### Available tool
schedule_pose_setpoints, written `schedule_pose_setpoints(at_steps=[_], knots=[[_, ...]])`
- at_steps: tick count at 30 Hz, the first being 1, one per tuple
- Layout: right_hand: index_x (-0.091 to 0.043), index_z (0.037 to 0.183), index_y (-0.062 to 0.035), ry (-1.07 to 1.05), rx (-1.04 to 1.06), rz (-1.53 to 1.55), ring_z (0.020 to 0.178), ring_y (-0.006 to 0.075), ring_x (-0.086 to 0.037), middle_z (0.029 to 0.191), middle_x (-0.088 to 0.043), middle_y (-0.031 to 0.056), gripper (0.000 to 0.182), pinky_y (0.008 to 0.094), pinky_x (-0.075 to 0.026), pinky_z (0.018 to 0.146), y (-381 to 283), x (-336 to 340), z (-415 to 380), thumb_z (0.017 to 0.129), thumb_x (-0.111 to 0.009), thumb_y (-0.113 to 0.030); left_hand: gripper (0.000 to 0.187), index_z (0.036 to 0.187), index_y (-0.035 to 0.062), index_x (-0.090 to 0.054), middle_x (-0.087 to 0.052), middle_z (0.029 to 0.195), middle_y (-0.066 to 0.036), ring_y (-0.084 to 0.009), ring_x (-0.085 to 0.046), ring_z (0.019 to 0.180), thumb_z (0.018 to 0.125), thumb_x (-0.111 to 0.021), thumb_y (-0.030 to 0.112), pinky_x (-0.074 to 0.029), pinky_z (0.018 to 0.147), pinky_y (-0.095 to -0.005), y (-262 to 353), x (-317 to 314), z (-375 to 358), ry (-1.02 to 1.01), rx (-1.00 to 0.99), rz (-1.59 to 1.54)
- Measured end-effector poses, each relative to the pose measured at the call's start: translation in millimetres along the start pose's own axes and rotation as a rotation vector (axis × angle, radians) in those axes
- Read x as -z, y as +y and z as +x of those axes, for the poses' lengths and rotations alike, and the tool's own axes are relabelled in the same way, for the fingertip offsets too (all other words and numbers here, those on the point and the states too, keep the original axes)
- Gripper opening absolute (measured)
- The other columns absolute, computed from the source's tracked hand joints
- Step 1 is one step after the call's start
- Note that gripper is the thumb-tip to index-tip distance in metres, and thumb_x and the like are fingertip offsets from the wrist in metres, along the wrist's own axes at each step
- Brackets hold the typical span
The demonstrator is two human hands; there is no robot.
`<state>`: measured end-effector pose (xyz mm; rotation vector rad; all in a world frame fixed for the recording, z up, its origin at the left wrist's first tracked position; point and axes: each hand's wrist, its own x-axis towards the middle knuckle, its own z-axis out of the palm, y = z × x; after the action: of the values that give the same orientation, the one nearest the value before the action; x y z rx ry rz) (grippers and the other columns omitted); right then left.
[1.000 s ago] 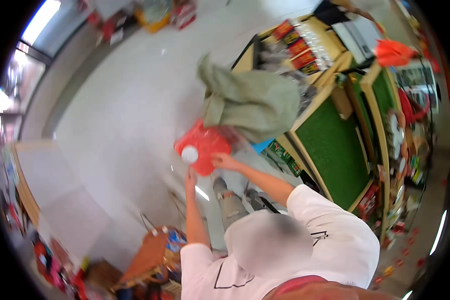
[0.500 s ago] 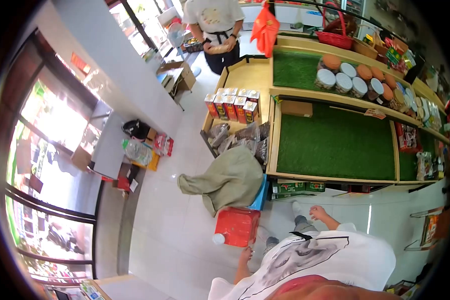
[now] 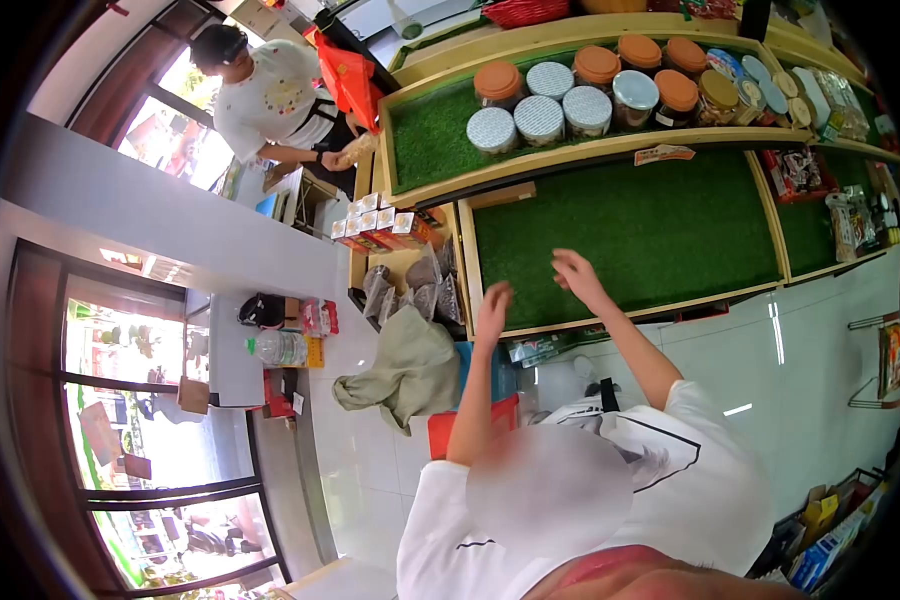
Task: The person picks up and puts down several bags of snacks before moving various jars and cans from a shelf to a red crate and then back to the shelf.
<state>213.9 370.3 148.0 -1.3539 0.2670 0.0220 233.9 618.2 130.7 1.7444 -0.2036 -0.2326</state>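
Both my hands are raised in front of me over the lower shelf with green artificial turf [image 3: 660, 240]. My left hand [image 3: 492, 314] is above the shelf's left wooden edge, fingers loosely bent and nothing in them. To its right, my right hand [image 3: 578, 276] hangs over the turf with fingers spread and no object in the grasp. Left of my hands, bags of dark dried goods [image 3: 425, 285] lie in a wooden bin beside upright boxed packages [image 3: 378, 228]. A green cloth sack [image 3: 400, 368] lies below the bin, partly covering a blue crate [image 3: 498, 375].
Jars with orange lids [image 3: 597, 64] and white lids [image 3: 540, 118] fill the upper shelf. A red container [image 3: 450, 432] is on the floor near my left arm. Another person [image 3: 280, 100] stands at the far left, holding a pale package [image 3: 355, 152]. A folding stool [image 3: 882, 358] is at right.
Both my hands have risen from beside my body to over the turf shelf. My view has shifted closer to the shelves, and the other person now appears farther left.
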Motion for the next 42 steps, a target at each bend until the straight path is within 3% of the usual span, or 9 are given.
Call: schedule_pose_setpoints(at_steps=[5,11,17,21,30,34,37,38,42], knots=[[-0.046,0.143,-0.0067,-0.076,0.22,0.013,0.093,0.0138,-0.066,0.13,-0.056,0.0085,0.05,0.0266,-0.052,0.073,-116.1,-14.9,47.0,0.1,-0.057,-0.028,0.032,0.13,0.0005,-0.054,-0.062,0.12,-0.013,-0.0202,-0.059,0.113,0.101,-0.051,0.013,-0.045,0.098,-0.0307,118.0,-35.1,111.0,0.088,-0.357,0.18],[-0.028,0.153,-0.0052,-0.066,0.173,0.215,0.095,0.0144,-0.066,0.13,-0.057,0.0064,0.068,0.0278,-0.053,0.074,-168.9,-38.3,90.1,0.097,-0.06,-0.027,0.049,0.138,-0.0016,-0.044,-0.044,0.141,-0.02,-0.0295,-0.047,0.127,0.097,-0.059,0.022,-0.038,0.105,-0.0377,183.8,-45.7,178.8,0.349,-0.47,0.344],[-0.02,0.156,-0.008,-0.109,0.124,0.158,0.106,0.0174,-0.064,0.129,-0.057,0.0094,0.076,0.0283,-0.053,0.077,-158.8,-55.0,133.1,0.096,-0.061,-0.03,0.064,0.144,-0.0072,-0.034,-0.038,0.144,-0.029,-0.0392,-0.039,0.134,0.096,-0.059,0.027,-0.031,0.112,-0.0419,169.8,-44.7,243.5,0.382,-0.341,0.125],[0.002,0.158,-0.013,-0.149,0.052,0.129,0.102,0.0192,-0.064,0.13,-0.054,0.0093,0.086,0.0327,-0.054,0.08,-171.9,-62.8,136.1,0.099,-0.057,-0.033,0.068,0.144,-0.0089,-0.033,-0.04,0.143,-0.031,-0.0408,-0.041,0.133,0.094,-0.06,0.029,-0.033,0.111,-0.0432,163.9,-41.8,262.6,0.374,-0.324,0.058],[0.011,0.157,-0.0161,-0.242,0.085,0.147,0.091,0.0173,-0.064,0.145,-0.041,0.0129,0.088,0.0338,-0.053,0.084,-180.1,-66.2,125.2,0.099,-0.054,-0.029,0.07,0.142,-0.002,-0.041,-0.049,0.138,-0.029,-0.0425,-0.047,0.129,0.088,-0.066,0.033,-0.038,0.108,-0.0455,154.4,-44.5,277.2,0.441,-0.335,0.081],[0.008,0.158,-0.0177,-0.261,0.149,0.236,0.092,0.0152,-0.066,0.116,-0.059,0.0073,0.084,0.0303,-0.055,0.084,-179.2,-67.9,120.6,0.1,-0.054,-0.02,0.06,0.143,0.0008,-0.042,-0.048,0.139,-0.022,-0.0322,-0.048,0.129,0.093,-0.064,0.026,-0.037,0.108,-0.0398,170.5,-42.4,256.8,0.443,-0.408,0.07],[0.005,0.158,-0.0154,-0.296,0.214,0.282,0.097,0.0131,-0.064,0.136,-0.051,0.0086,0.082,0.0299,-0.054,0.084,-174.1,-73.6,117.9,0.1,-0.053,-0.019,0.058,0.142,0.0027,-0.042,-0.047,0.139,-0.019,-0.03,-0.045,0.131,0.092,-0.064,0.022,-0.036,0.108,-0.0396,186.3,-40.4,242.2,0.501,-0.517,0.041],[0.001,0.158,-0.0138,-0.294,0.272,0.266,0.113,0.0144,-0.059,0.158,-0.028,0.0085,0.078,0.0291,-0.054,0.086,-172.2,-77.6,117.3,0.1,-0.051,-0.018,0.057,0.142,0.003,-0.043,-0.047,0.139,-0.019,-0.0294,-0.044,0.131,0.092,-0.065,0.021,-0.035,0.108,-0.0392,192.9,-39.1,234.8,0.5,-0.54,-0.011],[-0.003,0.159,-0.0154,-0.328,0.362,0.296,0.136,0.0177,-0.043,0.165,-0.007,0.0049,0.073,0.0305,-0.046,0.098,-176.6,-88.1,107.4,0.101,-0.047,-0.017,0.061,0.144,0.0043,-0.039,-0.037,0.143,-0.019,-0.0308,-0.041,0.131,0.091,-0.066,0.016,-0.033,0.109,-0.0415,200.7,-30.2,212.4,0.568,-0.643,-0.032]])
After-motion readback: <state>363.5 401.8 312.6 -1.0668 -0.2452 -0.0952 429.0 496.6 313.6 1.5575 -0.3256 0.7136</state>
